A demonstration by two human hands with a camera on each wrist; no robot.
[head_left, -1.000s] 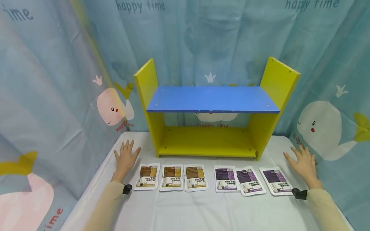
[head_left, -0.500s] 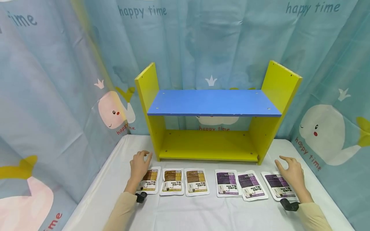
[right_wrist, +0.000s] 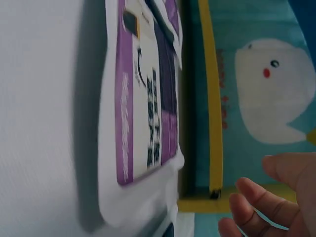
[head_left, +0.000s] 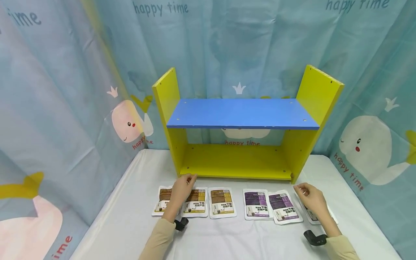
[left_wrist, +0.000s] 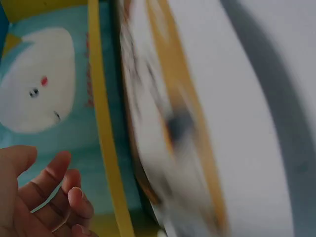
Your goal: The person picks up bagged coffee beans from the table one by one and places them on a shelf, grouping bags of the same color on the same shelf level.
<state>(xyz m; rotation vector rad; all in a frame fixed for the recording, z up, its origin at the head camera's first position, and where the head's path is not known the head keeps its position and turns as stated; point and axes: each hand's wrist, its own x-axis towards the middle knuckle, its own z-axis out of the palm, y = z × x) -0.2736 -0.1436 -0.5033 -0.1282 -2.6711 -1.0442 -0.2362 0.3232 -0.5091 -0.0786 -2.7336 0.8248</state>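
Note:
Three flat white pouches with brown-and-gold labels lie in a row at the left: a left one [head_left: 161,207], a middle one [head_left: 199,206] and a right one [head_left: 222,203]. Over the first two hovers my left hand [head_left: 180,191], its fingers loosely bent and, in the left wrist view, holding nothing. Three purple-labelled pouches lie at the right: a near-centre one [head_left: 256,205], a tilted middle one [head_left: 284,208] and an outer one [head_left: 311,215] partly hidden by my right hand [head_left: 313,200]. That hand is above it, fingers loosely bent around nothing in the right wrist view.
Behind the pouches stands a shelf unit with yellow sides, a blue upper board [head_left: 242,112] and a yellow lower board [head_left: 235,159]. A white cloth [head_left: 227,238] covers the table. Patterned blue curtains [head_left: 224,47] hang behind and at both sides.
Both hands have moved inward from the table's sides to above the pouches, and their spread fingers have bent loosely. The pouches have not visibly moved on the table.

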